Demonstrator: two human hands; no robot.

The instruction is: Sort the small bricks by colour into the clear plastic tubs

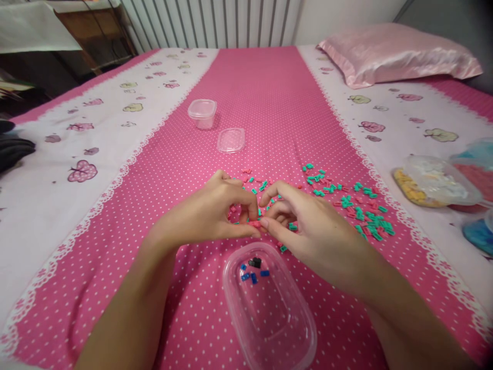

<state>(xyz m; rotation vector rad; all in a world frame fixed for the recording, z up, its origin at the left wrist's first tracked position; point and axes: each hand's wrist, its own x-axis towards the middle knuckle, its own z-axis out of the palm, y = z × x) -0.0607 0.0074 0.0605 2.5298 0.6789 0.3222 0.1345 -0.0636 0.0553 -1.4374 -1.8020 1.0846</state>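
Between my two hands is a small pink building brick [254, 224], pinched at its ends by the fingertips. My left hand [219, 208] grips it from the left, thumb below and fingers curled above. From the right, my right hand [304, 221] holds it with thumb and fingers; part of the brick is hidden by the fingertips. Loose green bricks [375, 223] and pink ones lie scattered on the bedspread around and behind my right hand. Just below the hands rests a clear plastic lid [269, 318] bearing several blue bricks [253, 278] and a black piece [254, 262].
Farther off stand a small clear tub [202, 114] and a flat clear lid [231, 140]. At the right edge are a container of yellow and white pieces [435, 182] and a blue-filled one [477, 234]. A pink pillow [396, 54] lies at the back right of the bedspread [262, 82].
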